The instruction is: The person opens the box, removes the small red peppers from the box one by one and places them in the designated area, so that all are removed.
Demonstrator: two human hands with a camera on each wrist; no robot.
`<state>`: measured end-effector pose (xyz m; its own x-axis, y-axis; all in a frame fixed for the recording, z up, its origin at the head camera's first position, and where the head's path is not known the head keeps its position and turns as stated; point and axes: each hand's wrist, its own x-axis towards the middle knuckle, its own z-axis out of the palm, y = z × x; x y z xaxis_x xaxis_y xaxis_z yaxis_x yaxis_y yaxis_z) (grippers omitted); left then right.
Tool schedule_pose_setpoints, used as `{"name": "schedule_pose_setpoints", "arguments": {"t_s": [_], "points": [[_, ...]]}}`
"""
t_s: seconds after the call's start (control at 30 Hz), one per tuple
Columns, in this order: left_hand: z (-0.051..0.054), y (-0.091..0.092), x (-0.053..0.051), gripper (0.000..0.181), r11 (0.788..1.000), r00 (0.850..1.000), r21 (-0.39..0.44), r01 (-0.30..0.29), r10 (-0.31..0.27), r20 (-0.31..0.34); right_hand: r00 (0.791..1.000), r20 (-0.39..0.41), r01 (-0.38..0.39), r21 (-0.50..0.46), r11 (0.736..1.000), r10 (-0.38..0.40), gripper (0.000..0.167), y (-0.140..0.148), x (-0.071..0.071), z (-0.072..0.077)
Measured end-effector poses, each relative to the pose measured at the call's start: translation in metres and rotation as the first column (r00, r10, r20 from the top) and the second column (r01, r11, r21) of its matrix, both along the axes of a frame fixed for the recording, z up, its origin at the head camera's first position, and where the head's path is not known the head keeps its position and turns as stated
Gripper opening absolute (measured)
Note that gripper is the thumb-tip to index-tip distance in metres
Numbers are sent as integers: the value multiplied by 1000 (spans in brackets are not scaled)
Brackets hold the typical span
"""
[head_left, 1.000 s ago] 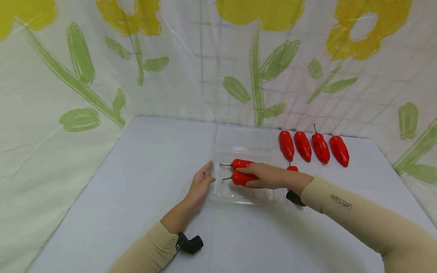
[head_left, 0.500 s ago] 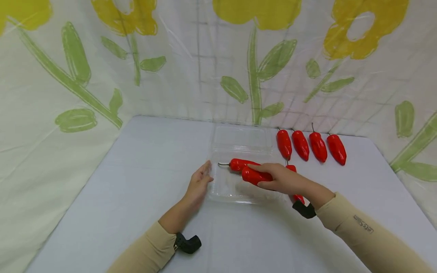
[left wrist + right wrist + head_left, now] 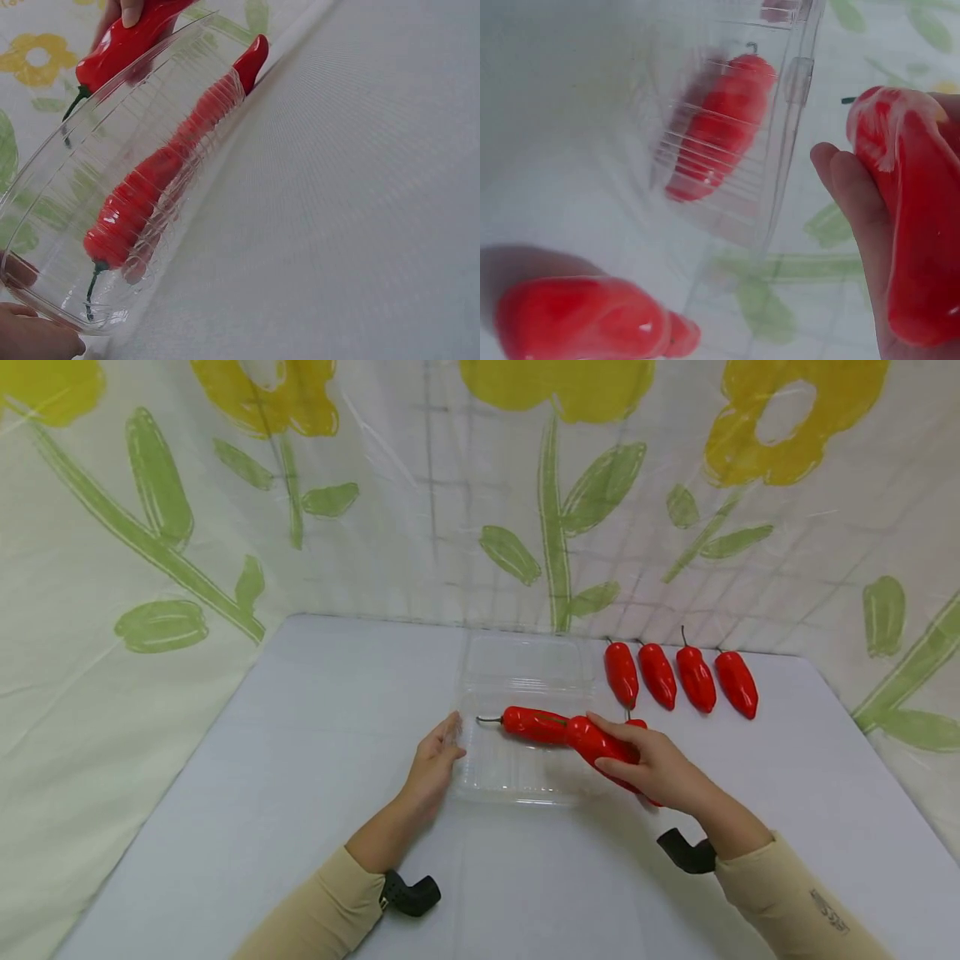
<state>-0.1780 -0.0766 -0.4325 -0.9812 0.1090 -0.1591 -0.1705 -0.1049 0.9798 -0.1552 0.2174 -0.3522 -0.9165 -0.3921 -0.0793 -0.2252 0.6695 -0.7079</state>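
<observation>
A clear plastic clamshell container (image 3: 525,797) lies unfolded mid-table, its lid half toward the back. My left hand (image 3: 433,764) grips its left edge, thumb over the rim. One red chili pepper (image 3: 531,725) lies crosswise in the base, stem to the left; the left wrist view shows this same pepper (image 3: 135,202) through the wall. Over the container's right side, my right hand (image 3: 667,772) holds another red pepper (image 3: 600,745) between thumb and fingers, tilted and clear of the base. Partly hidden behind that hand, a third pepper (image 3: 585,319) lies on the table.
Several more red peppers (image 3: 696,679) stand in a row at the back right of the white table (image 3: 337,710), stems toward the back. A floral curtain (image 3: 420,502) hangs along the table's far edge. Black camera mounts (image 3: 412,895) sit on both wrists.
My right hand has lifted one of two peppers out of the container base and carried it to the right. The left hand stays on the container's edge.
</observation>
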Motion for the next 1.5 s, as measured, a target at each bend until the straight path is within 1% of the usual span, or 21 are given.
{"name": "schedule_pose_setpoints", "arguments": {"t_s": [0.13, 0.27, 0.43, 0.53, 0.67, 0.77, 0.93, 1.07, 1.23, 1.37, 1.5], "points": [[-1, 0, 0, 62, 1000, 1000, 0, 4, -4, -6, 997, 21, 81, -47, 996, -80, 66, 9, 6, -5], [-2, 0, 0, 63, 1000, 1000, 9, 9, -9, -29, 983, 56, 181, -83, 980, -177, 67, 17, 11, -11], [-5, -1, -1, 62, 1000, 999, 18, 14, -13, -46, 956, 90, 289, -105, 952, -280, 69, 29, 15, -18], [-5, -1, -1, 62, 1000, 999, 21, 15, -14, -50, 938, 105, 341, -113, 933, -330, 71, 37, 17, -22], [-5, -2, 0, 62, 1000, 999, 24, 11, -10, -49, 915, 105, 400, -113, 910, -389, 71, 49, 19, -25], [-5, -2, 0, 62, 1000, 999, 20, 8, -7, -43, 889, 114, 456, -126, 881, -443, 70, 58, 18, -28], [-5, -1, -1, 62, 1000, 999, 15, 8, -7, -41, 834, 142, 551, -164, 818, -533, 72, 67, 16, -33], [-5, 0, -2, 62, 1000, 999, 19, 6, -5, -37, 797, 180, 603, -193, 774, -577, 73, 72, 13, -37], [-5, -1, -2, 63, 1000, 999, 24, 6, -5, -34, 758, 235, 649, -188, 737, -608, 74, 77, 8, -40], [-5, -1, -1, 63, 1000, 999, 29, 4, -3, -39, 745, 244, 663, -171, 729, -621, 76, 80, 3, -41], [-6, -1, -1, 63, 1000, 999, 31, 6, -5, -47, 737, 241, 671, -149, 726, -631, 75, 82, -2, -42]]}}
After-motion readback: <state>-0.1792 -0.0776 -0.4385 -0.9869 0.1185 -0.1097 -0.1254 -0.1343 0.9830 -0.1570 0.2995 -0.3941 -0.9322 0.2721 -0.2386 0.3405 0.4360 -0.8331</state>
